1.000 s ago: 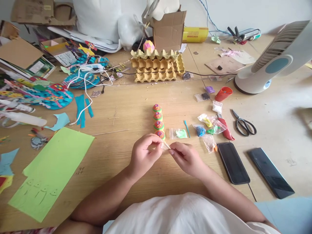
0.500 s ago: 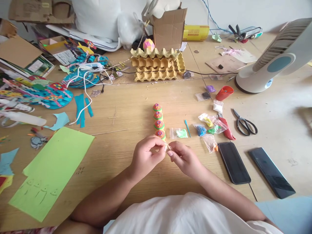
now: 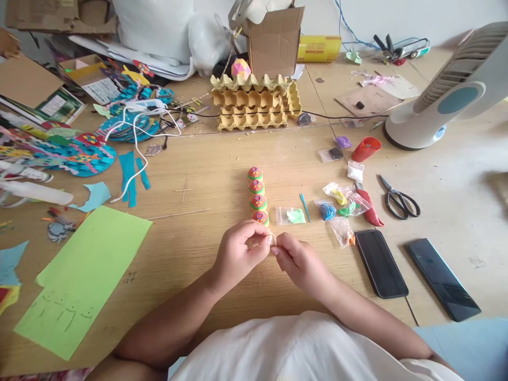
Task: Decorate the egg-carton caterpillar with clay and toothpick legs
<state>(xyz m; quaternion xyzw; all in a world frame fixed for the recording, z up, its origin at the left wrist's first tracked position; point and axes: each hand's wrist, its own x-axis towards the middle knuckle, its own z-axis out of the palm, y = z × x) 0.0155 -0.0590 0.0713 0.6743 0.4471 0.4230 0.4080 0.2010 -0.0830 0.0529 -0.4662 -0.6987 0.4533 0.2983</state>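
Note:
Thumb and fingers of my left hand [image 3: 239,252] pinch a small tan, ridged piece [image 3: 273,240], possibly wound cord; most of it is hidden behind the fingers. My right hand [image 3: 300,260] has its thumb and forefinger closed at the right end of the same piece. Just beyond my fingers stand several small domes [image 3: 258,201] in a row, orange-red on top with purple and yellow decoration and a green rim. To their right lie a bag of pale green clay-like stuff [image 3: 296,215] and a thin blue stick [image 3: 305,207].
Bags of coloured clay [image 3: 327,211], a red cup [image 3: 365,150], scissors [image 3: 400,199] and two phones [image 3: 381,263] lie on the right. A white fan [image 3: 444,98] stands behind them. Egg cartons [image 3: 254,121] are at the back, green paper [image 3: 95,264] on the left.
My fingers have shifted slightly, and more of the tan ridged piece shows between them. The right thumb sits a little lower. The whole view has moved a bit.

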